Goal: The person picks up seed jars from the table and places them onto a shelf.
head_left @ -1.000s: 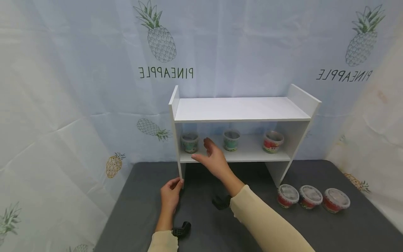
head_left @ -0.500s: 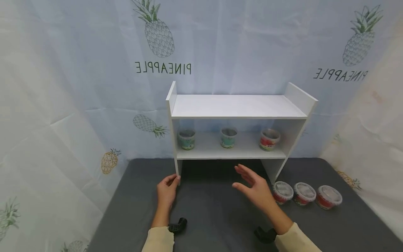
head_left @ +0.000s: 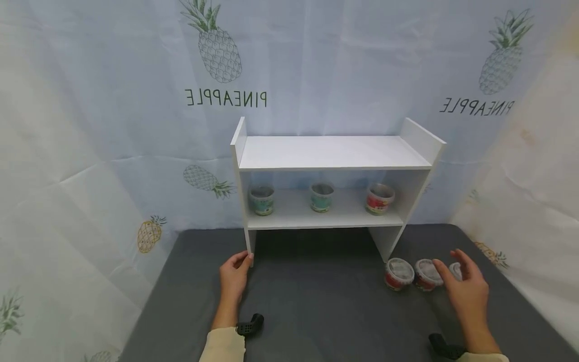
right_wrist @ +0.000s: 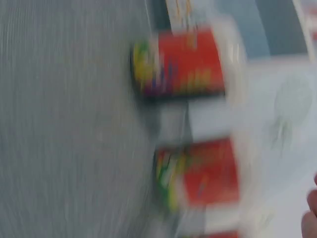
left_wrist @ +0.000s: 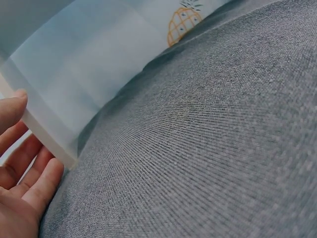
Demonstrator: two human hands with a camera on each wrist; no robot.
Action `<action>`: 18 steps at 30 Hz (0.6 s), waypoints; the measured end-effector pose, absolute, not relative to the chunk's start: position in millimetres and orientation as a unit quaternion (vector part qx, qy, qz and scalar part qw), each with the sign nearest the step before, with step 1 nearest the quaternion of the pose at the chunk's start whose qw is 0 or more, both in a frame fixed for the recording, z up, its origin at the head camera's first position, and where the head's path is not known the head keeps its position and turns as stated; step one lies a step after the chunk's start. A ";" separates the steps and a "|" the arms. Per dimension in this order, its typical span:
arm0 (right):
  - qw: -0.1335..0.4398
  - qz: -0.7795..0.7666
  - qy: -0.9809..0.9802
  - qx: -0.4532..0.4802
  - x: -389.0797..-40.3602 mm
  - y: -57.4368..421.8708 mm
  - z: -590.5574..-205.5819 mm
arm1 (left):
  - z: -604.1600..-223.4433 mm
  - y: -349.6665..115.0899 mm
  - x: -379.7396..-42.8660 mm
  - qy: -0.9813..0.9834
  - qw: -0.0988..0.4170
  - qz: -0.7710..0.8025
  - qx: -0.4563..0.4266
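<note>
Shelf (head_left: 332, 152), white, has the lower front edge of its left side pinched between thumb and fingers of my left hand (head_left: 233, 277). Right of the shelf, three lidded red cups (head_left: 400, 274) sit in a row on the grey table (head_left: 316, 306); my right hand (head_left: 469, 292), thumb and fingers spread apart, partly hides the outermost, touching or not I cannot tell. Two green cups (head_left: 321, 199) and one red-labelled cup (head_left: 379, 200) stand on the shelf's lower board.
</note>
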State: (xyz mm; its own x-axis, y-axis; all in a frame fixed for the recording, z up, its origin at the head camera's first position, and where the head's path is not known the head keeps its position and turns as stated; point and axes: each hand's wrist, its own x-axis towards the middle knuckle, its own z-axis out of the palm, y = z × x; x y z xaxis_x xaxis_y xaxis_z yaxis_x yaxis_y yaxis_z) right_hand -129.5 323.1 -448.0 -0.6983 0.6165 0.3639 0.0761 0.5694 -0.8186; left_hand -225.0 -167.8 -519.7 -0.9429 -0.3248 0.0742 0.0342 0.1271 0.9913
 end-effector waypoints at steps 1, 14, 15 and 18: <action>0.325 0.414 -0.816 -0.238 -129.7 331.8 -451.5 | -519.8 -168.0 -224.5 -0.739 0.136 -0.652 0.100; 0.148 0.528 -0.736 -0.396 -134.1 398.2 -503.8 | -522.9 -166.6 -222.9 -0.733 0.133 -0.658 0.105; 0.140 0.523 -0.743 -0.394 -135.4 399.4 -503.0 | -522.3 -167.0 -223.3 -0.733 0.135 -0.659 0.103; 0.128 0.516 -0.757 -0.379 -138.6 402.2 -499.0 | -520.7 -167.9 -224.4 -0.732 0.138 -0.660 0.102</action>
State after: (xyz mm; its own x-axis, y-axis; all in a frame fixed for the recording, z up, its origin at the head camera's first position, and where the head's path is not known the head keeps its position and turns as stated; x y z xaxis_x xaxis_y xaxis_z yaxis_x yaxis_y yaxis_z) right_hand -138.6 402.2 -499.0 -0.6801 0.7060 -0.1976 0.4419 0.1797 -0.8789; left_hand -224.4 -167.9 -520.7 -0.9414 -0.3304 0.0674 0.0332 0.1083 0.9936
